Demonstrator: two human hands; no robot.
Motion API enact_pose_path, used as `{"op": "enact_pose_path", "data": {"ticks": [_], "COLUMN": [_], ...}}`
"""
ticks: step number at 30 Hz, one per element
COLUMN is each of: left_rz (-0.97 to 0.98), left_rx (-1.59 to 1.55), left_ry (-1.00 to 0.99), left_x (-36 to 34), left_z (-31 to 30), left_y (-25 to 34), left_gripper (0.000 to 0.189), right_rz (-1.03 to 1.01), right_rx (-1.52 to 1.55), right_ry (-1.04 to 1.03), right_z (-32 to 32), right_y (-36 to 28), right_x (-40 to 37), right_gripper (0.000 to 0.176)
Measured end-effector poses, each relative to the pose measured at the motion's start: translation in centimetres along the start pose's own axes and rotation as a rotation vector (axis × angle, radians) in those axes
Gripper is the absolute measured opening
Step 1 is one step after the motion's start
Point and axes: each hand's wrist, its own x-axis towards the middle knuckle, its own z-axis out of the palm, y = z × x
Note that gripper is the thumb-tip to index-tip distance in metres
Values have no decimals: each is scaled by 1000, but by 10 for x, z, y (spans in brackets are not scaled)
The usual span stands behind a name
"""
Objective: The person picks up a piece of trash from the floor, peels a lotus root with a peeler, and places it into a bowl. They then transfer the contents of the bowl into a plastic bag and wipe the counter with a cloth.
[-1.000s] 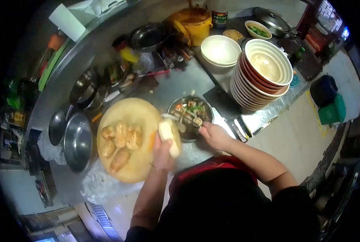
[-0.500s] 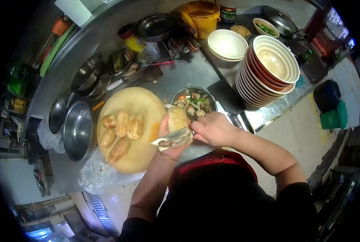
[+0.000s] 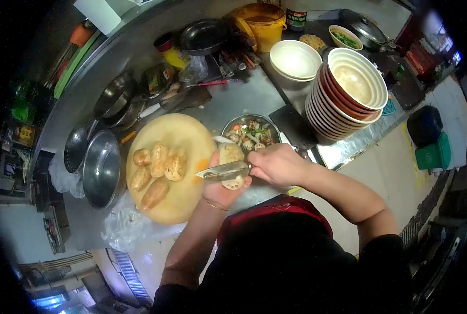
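My left hand (image 3: 221,194) is wrapped from below around a pale lotus root (image 3: 231,153), whose end with round holes shows beneath the blade. In my right hand (image 3: 279,165) is a knife (image 3: 222,171); its blade lies across the root and points left. Just beyond both hands sits a metal bowl (image 3: 278,137) with scraps and peelings in it. To the left, a round cutting board (image 3: 194,133) carries several brownish lotus root pieces (image 3: 159,161). My fingers hide part of the root and the knife's handle.
A tall stack of bowls (image 3: 338,112) stands at the right, with white bowls (image 3: 295,58) beside it. A metal basin (image 3: 101,170) and a plastic bag (image 3: 123,225) lie left of the board. A cleaver (image 3: 191,99), a black pan (image 3: 204,36) and a yellow bucket (image 3: 269,31) are farther back.
The knife blade has shifted up slightly along the lotus root and turned. The root's holed end now shows below it. My left hand has opened a little around the root.
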Motion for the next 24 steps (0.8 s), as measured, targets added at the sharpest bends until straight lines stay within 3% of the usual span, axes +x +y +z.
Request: {"op": "enact_pose_path", "data": {"ticks": [2,4,6,8,14,16,19,24], "left_rz": [-36,-23,-12,-44,-107,-57,-21,-33], "left_rx": [0,15,-29,-1,-4,57,100,135], "left_ry": [-106,-84,-27,-96,-134,-32,-65,-33], "left_x": [-1,-2,-3,-6,8,5,5,1], "left_z": [-1,-3,0,-5,-13,-13,-12,-12], "left_y": [-2,0,3,0,-9,-10,-4,-9], "left_gripper": [53,53,52,53,51,53,53,52], "right_rz": [30,43,178,333,438,315,132,134], "right_rx": [-9,-59,-123,-159,-78,-69,-71,-115], "right_ry": [-29,7,-29,-60,82,39,-13,84], "right_z": [4,8,9,15,12,6,5,20], "right_y": [3,26,43,60,35,20,-1,24], "right_x": [3,2,-5,-11,2,2,3,2], "right_gripper": [25,25,23,23,29,27,26,25]}}
